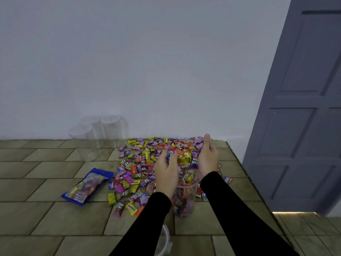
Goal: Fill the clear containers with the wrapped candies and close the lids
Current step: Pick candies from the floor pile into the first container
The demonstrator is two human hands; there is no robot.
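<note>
while three clear containers (pixel 96 133) wait empty beyond the candy pile (pixel 153 156), cupping candies in left hand (pixel 167 170) and right hand (pixel 207 154) above the part-filled container (pixel 184 198), lid still off.

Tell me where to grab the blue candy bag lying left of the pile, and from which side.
Pinch the blue candy bag at its far blue top edge, coming from above. It lies flat on the table, so only an edge lets a hand get under it.
</note>
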